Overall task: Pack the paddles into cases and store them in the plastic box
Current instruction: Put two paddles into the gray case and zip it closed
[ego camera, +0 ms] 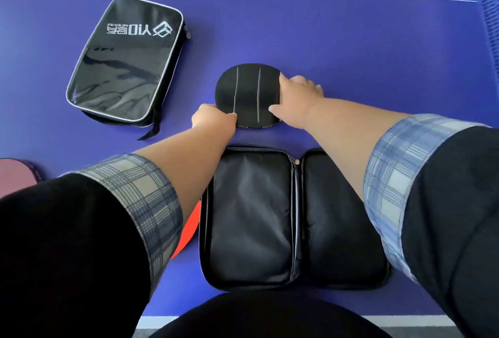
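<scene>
Here, both hands are on the black paddle (247,94), which lies flat on the blue table (351,54) at 12 o'clock from the open case (251,216), just beyond its far edge. The left hand (213,119) pinches the blade's rim at about 7 o'clock. The right hand (297,94) closes over the 3 o'clock side, thumb on the face and fingers curled past the edge. The handle is probably under it, but the hand hides that part. Taking the paddle from two sides likely serves to get a flat blade up off a smooth top and keep it level on the way to the case.

The open case lies spread like a book right in front of the person, both halves lining-up and nothing in them, so the paddle has a short path straight back toward 6 o'clock.

A closed case (124,59) lies at 10 o'clock, well apart. A red paddle (190,229) shows at 9 o'clock from the open case, mostly hidden under the left forearm. At the view's 9 o'clock edge there is a pink thing (16,175) I cannot identify. The plastic box is not in sight.

I judge this the lifting step, with packing barely begun.
</scene>
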### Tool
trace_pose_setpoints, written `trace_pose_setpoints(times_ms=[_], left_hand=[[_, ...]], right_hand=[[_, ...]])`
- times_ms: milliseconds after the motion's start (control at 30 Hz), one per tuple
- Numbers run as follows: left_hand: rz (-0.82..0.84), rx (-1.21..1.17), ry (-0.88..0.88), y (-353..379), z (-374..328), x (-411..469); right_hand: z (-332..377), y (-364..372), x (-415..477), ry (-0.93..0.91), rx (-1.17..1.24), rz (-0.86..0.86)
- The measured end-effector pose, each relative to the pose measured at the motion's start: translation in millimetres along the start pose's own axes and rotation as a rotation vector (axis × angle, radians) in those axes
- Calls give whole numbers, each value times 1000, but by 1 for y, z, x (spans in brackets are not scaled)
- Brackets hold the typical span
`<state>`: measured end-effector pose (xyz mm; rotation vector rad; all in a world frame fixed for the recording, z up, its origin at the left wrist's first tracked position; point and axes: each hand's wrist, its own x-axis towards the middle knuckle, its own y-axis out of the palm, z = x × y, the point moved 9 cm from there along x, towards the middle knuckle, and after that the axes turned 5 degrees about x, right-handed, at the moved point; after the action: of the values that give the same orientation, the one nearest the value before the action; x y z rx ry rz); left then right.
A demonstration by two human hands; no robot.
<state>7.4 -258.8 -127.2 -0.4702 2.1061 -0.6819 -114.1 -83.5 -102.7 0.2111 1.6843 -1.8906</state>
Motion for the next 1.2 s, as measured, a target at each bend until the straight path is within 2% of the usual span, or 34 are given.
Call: trace_pose_setpoints(times_ms=[133, 333, 567, 767, 900, 967, 1100, 1200], left_hand=[[-22, -55, 27, 3, 1, 0], [-50, -98, 23, 1, 29, -30], [-243, -16, 168, -41, 69, -100], [-321, 52, 20, -66, 149, -157], [-318, 85, 24, -70, 182, -185], [-292, 126, 9, -74, 195, -189], [-276, 141, -110, -95, 226, -179], [-246, 164, -93, -111, 240, -164]], right_hand=[[-1, 6, 4, 15, 5, -22], [6, 3, -37, -29, 98, -202], [22, 33, -117, -185, 226, -101], [41, 72, -176, -280, 293, 47], [65, 89, -215, -301, 396, 112], [75, 101, -234, -243, 505, 201], [107, 137, -272, 30, 975, 477], [137, 159, -290, 174, 1172, 502]])
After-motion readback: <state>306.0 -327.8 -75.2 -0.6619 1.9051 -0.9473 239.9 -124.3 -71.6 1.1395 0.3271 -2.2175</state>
